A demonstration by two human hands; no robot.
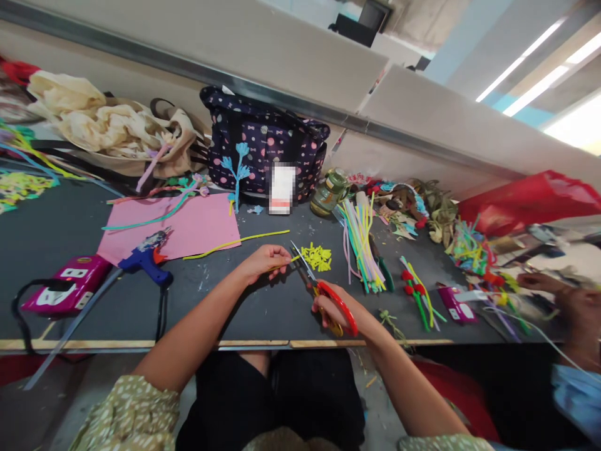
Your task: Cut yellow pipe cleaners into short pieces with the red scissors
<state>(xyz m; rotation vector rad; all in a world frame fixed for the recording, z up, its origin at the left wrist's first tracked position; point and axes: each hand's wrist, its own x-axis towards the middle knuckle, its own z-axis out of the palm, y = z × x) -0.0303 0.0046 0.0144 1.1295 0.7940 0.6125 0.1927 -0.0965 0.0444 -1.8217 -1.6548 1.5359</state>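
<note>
Head view, looking down on a dark worktop [263, 313]. At the centre of the frame, the left hand [267, 263] pinches a thin yellow fuzzy strip [295, 258] between its fingertips, its free end pointing right. Just right of and below the centre, the right hand [331, 307] grips red-handled scissors [313, 280] by the loops, blades slanting to the upper left and reaching the strip's end. Whether the strip lies between the blades is too small to tell.

The likeliest trouble is a nick: so little strip shows past the left fingertips that a cut placed slightly too far left could catch skin. A loose pinch might let the strip bend or twist away from the blades, giving a ragged or uneven piece. Just beyond the blades lies a loose heap of yellow snippets [317, 257]; a sweep of the scissors or a knuckle could scatter it, and a springy offcut could fly wide.

At centre left, a blue glue gun [149, 260] lies with its nozzle over a pink sheet [206, 219]. Whether it is hot cannot be told; if it is, it could mark the sheet or burn a straying left forearm. A dark cord [162, 310] hangs near that forearm, and a snag could drag the gun.
</note>
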